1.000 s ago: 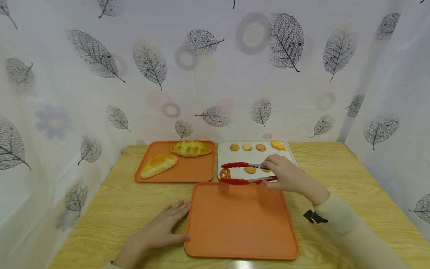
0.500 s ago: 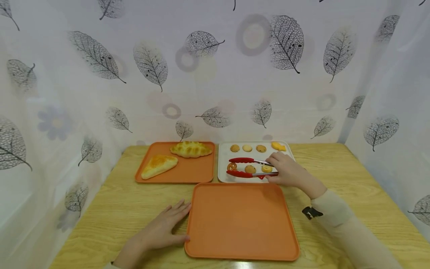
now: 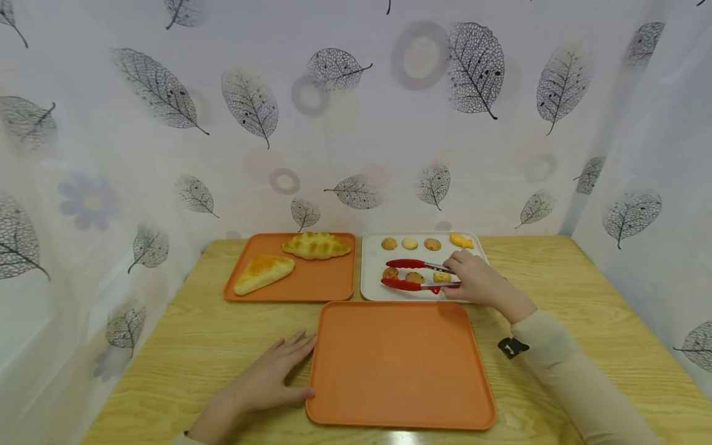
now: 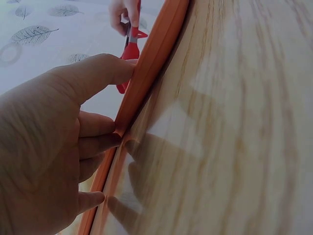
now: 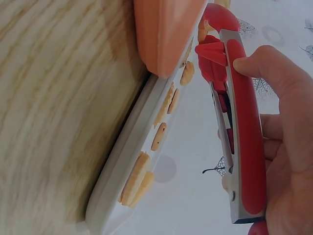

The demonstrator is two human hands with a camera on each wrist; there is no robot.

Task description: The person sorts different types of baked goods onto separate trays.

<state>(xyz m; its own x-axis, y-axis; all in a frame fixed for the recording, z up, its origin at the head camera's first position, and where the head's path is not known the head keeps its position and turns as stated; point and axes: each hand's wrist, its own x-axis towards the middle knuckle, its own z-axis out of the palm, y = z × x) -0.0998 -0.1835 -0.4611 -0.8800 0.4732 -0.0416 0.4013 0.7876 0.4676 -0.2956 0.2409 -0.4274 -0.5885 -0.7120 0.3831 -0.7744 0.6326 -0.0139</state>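
Observation:
My right hand [image 3: 481,281] grips red-and-silver tongs [image 3: 405,264] over the white tray [image 3: 369,253]. Between the red tong tips appears a small brown pretzel [image 3: 390,272]; whether both tips touch it I cannot tell. The right wrist view shows the thumb pressing along one red handle of the tongs [image 5: 250,137]. A round cookie [image 3: 414,277] and a yellow ring-shaped piece [image 3: 442,277] lie near the tongs' arms. My left hand [image 3: 267,374] rests with extended fingers against the left rim of the front orange tray [image 3: 400,371]; its fingertips touch that rim in the left wrist view.
Behind, at left, another orange tray [image 3: 328,287] carries a triangular pastry [image 3: 264,274] and a braided bread [image 3: 316,245]. Along the white tray's back lie several small cookies [image 3: 409,244] and a yellow fish-shaped piece [image 3: 461,240]. A leaf-print curtain [image 3: 356,123] surrounds the wooden table [image 3: 556,296].
My right hand has moved the tongs rightward and back across the white tray, and the pretzel has shifted the same way between the tips. The left hand has stayed put.

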